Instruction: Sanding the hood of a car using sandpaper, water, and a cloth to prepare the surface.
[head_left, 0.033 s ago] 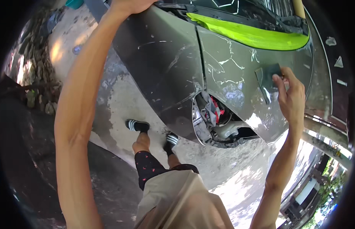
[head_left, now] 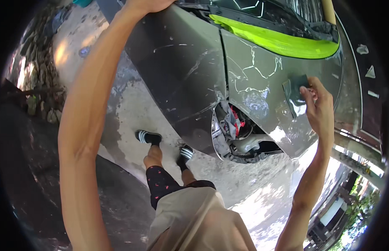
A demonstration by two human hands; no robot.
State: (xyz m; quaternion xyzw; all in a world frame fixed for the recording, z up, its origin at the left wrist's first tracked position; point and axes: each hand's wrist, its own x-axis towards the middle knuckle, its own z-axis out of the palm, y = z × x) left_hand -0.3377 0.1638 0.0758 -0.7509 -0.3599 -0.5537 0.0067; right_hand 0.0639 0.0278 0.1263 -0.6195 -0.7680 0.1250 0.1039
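My left hand (head_left: 156,6) rests at the top edge of the view on the car's dark grey body panel (head_left: 173,71); its fingers are mostly hidden. My right hand (head_left: 317,100) holds a thin, dark square sheet (head_left: 295,98) against the glossy grey hood (head_left: 257,113), which shows white branching streaks. Left of that hand, an open headlamp cavity (head_left: 244,142) exposes grey and red parts inside. A lime-green cloth (head_left: 278,39) lies along the hood's rear edge below the windshield.
My feet in dark striped slides (head_left: 148,137) stand on stained concrete (head_left: 131,108). Rubble (head_left: 35,96) lines the left side, and a teal container (head_left: 80,3) is at the upper left. Dark panels with pale scraps (head_left: 362,49) and a pole (head_left: 357,161) are at the right.
The car sits slightly lower in the picture. My right hand and the dark sheet appear a little lower and to the right as well. My left hand stays at the top edge.
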